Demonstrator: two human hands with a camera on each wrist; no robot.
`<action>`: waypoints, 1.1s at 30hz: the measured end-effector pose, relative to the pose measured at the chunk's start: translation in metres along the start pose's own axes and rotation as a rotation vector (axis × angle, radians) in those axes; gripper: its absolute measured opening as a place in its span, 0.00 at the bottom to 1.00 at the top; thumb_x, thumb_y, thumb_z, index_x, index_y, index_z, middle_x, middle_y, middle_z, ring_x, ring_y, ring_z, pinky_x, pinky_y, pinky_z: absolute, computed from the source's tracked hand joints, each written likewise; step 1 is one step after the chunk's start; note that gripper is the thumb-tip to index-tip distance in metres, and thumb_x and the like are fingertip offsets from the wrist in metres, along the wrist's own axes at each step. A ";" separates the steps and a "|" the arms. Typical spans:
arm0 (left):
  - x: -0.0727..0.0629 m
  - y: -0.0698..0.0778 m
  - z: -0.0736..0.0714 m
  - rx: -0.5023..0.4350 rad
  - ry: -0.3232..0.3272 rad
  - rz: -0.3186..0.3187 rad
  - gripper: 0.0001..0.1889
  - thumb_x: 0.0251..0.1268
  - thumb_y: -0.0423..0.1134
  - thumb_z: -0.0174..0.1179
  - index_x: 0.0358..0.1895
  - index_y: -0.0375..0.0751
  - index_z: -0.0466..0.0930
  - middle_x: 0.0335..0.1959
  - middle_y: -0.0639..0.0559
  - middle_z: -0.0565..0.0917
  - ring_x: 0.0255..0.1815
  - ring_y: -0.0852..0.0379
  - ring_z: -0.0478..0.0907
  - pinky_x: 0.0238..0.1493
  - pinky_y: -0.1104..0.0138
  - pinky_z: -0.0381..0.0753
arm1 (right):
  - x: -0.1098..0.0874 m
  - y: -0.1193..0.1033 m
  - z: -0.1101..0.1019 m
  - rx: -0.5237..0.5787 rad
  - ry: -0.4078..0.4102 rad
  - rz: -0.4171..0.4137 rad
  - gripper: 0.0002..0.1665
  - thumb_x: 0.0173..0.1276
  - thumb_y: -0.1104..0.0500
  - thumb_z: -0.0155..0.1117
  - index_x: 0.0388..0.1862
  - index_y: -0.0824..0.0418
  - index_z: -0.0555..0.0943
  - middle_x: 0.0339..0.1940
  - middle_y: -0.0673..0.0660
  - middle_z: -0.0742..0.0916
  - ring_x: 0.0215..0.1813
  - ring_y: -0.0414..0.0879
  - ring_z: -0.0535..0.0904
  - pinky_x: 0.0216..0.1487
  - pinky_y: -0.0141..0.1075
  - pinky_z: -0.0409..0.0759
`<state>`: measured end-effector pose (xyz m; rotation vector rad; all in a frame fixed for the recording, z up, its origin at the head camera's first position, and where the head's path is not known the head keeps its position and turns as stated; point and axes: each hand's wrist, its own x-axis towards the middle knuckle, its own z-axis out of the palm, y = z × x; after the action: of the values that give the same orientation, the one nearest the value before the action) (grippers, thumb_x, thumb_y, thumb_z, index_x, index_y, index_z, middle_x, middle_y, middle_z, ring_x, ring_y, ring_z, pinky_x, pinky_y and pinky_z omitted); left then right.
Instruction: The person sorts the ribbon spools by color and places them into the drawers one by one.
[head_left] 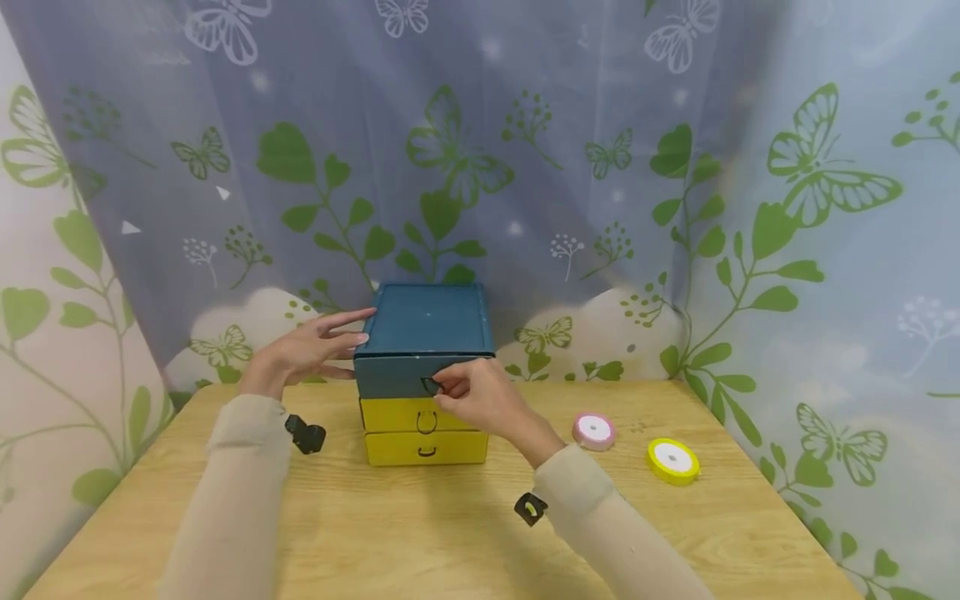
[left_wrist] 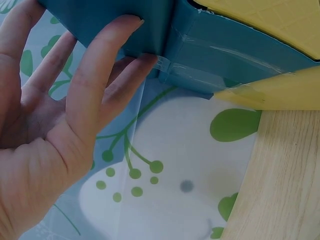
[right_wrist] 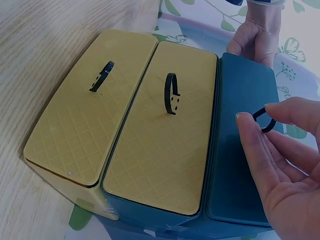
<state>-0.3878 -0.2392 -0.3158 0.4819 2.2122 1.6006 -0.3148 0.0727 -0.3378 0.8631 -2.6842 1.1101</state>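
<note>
A small drawer cabinet (head_left: 431, 321) stands on the table, with one blue drawer (head_left: 390, 379) above two yellow drawers (head_left: 393, 447). My right hand (head_left: 480, 396) pinches the black handle (right_wrist: 270, 125) of the blue drawer between thumb and fingers. That drawer's front sits close to flush with the cabinet. At the left side, my left hand (head_left: 303, 350) touches the blue wall (left_wrist: 115, 12) with its fingers spread and mostly straight. The black handles (right_wrist: 170, 95) of the yellow drawers are free of any hand. Clear tape (left_wrist: 200, 75) runs along the cabinet's side.
Right of the cabinet lie a pink-rimmed ribbon roll (head_left: 594, 431) and a yellow ribbon roll (head_left: 673, 462) on the wooden table (head_left: 360, 533). A curtain (head_left: 540, 208) with butterflies and leaves hangs behind the table. Small black devices (head_left: 306, 434) sit at both wrists.
</note>
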 end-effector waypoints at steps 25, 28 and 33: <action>0.000 -0.002 0.002 -0.006 0.019 -0.021 0.39 0.79 0.50 0.58 0.85 0.63 0.48 0.87 0.39 0.40 0.85 0.28 0.43 0.75 0.39 0.70 | 0.006 0.002 0.002 0.014 0.014 0.021 0.17 0.70 0.60 0.70 0.56 0.62 0.88 0.44 0.57 0.93 0.41 0.44 0.90 0.43 0.31 0.89; -0.001 -0.002 0.003 -0.002 0.020 -0.014 0.39 0.79 0.50 0.58 0.85 0.61 0.48 0.87 0.39 0.41 0.84 0.27 0.43 0.75 0.38 0.69 | 0.005 0.002 0.002 0.013 0.020 0.021 0.17 0.70 0.60 0.70 0.56 0.62 0.88 0.44 0.57 0.93 0.41 0.44 0.90 0.43 0.32 0.89; -0.001 0.002 0.003 0.007 0.022 -0.009 0.39 0.79 0.50 0.58 0.85 0.61 0.48 0.87 0.39 0.42 0.84 0.27 0.44 0.75 0.39 0.71 | 0.006 0.002 0.002 0.004 0.039 0.003 0.16 0.70 0.60 0.70 0.55 0.63 0.88 0.43 0.57 0.93 0.41 0.45 0.90 0.43 0.31 0.89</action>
<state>-0.3854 -0.2363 -0.3150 0.4571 2.2337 1.6017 -0.3208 0.0696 -0.3389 0.8299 -2.6542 1.1209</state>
